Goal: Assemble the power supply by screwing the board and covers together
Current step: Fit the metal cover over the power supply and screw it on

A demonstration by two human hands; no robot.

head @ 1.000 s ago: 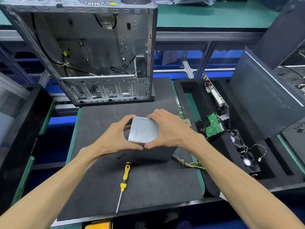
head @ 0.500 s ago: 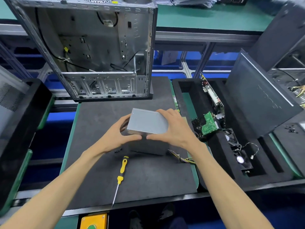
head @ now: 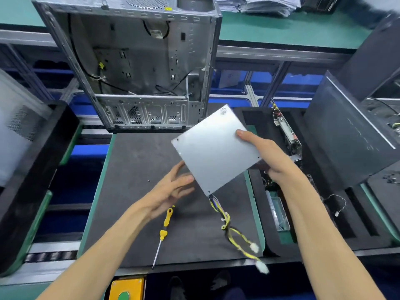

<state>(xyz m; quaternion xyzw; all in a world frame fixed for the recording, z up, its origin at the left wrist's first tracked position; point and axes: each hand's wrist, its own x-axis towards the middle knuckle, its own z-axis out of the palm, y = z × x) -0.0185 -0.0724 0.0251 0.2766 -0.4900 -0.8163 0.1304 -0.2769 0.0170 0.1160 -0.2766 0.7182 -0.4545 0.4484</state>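
Observation:
The grey metal power supply (head: 214, 148) is lifted above the dark foam mat (head: 134, 191), its flat cover tilted toward me. My right hand (head: 268, 156) grips its right edge, thumb on top. My left hand (head: 173, 187) is beside its lower left edge with fingers relaxed and spread, holding nothing; whether it touches the box I cannot tell. A yellow and black cable bundle (head: 233, 230) with white plugs hangs from the unit's lower corner. A yellow-handled screwdriver (head: 163, 230) lies on the mat below my left hand.
An open computer case (head: 138, 61) stands at the back of the mat. To the right a black foam tray (head: 324, 224) holds circuit boards (head: 285, 131) and small wired parts. A dark panel (head: 350, 139) leans at the right. A black tray (head: 32, 169) stands at the left.
The power supply has been lifted off the mat and turned so its flat cover faces up, cables now dangling. My left hand has let go of it and opened.

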